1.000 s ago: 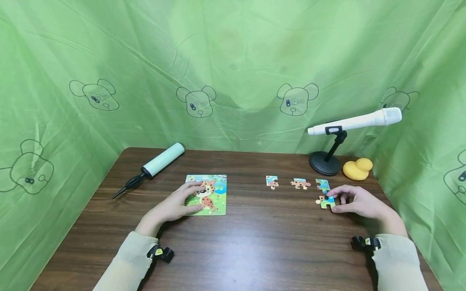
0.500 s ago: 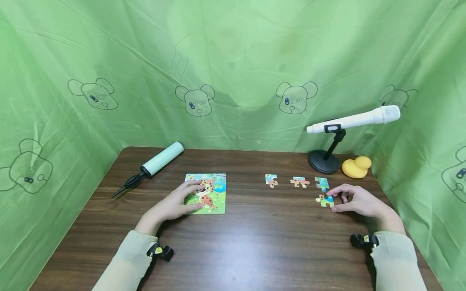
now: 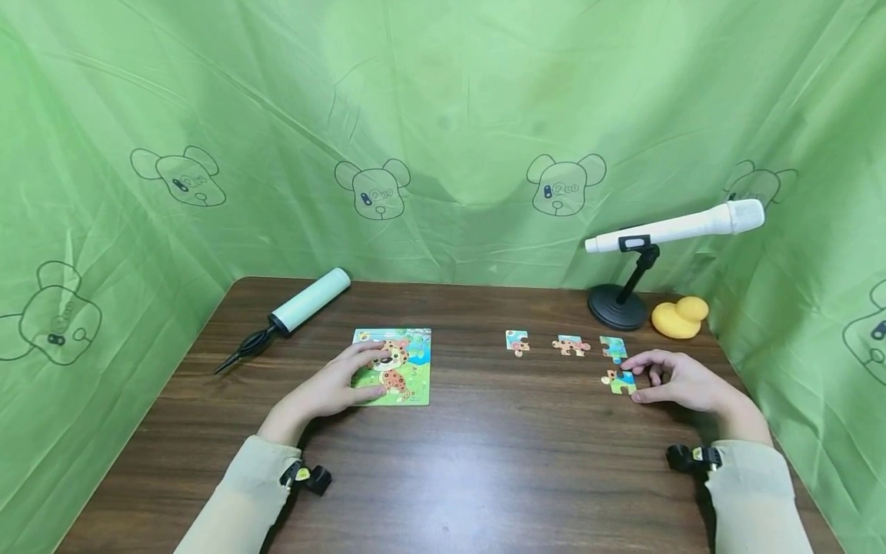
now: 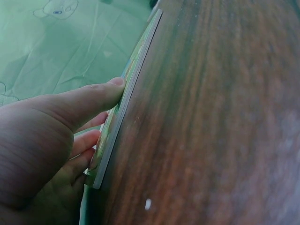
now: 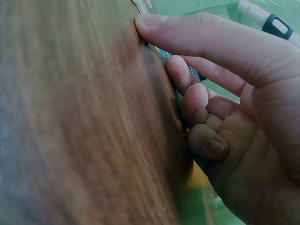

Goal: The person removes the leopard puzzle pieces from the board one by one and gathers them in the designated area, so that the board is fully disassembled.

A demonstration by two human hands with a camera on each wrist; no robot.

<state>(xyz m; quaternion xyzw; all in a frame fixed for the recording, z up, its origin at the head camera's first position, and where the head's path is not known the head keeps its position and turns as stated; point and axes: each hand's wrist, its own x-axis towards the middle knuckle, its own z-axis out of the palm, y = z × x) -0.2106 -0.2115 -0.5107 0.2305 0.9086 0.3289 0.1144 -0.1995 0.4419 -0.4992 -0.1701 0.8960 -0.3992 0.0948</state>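
Note:
My left hand (image 3: 325, 388) rests on a square puzzle board (image 3: 415, 388) with a spotted cub picture, fingers and thumb spread over its left part. In the left wrist view, the thumb lies on the edge of the board (image 4: 114, 133). At the right of the table, my right hand (image 3: 681, 385) holds a puzzle piece (image 3: 618, 382) between index finger and thumb, flat on the wood. Just behind it lies a blue-green piece (image 3: 613, 348); whether the two touch is unclear. A pink-and-blue piece (image 3: 571, 345) and another piece (image 3: 516, 342) lie apart to the left.
A white microphone (image 3: 685, 227) on a black stand (image 3: 617, 308) and a yellow toy duck (image 3: 680, 318) stand at the back right. A pale green hand pump (image 3: 311, 298) lies at the back left. Green curtain (image 3: 457, 138) surrounds the wooden table (image 3: 484, 462).

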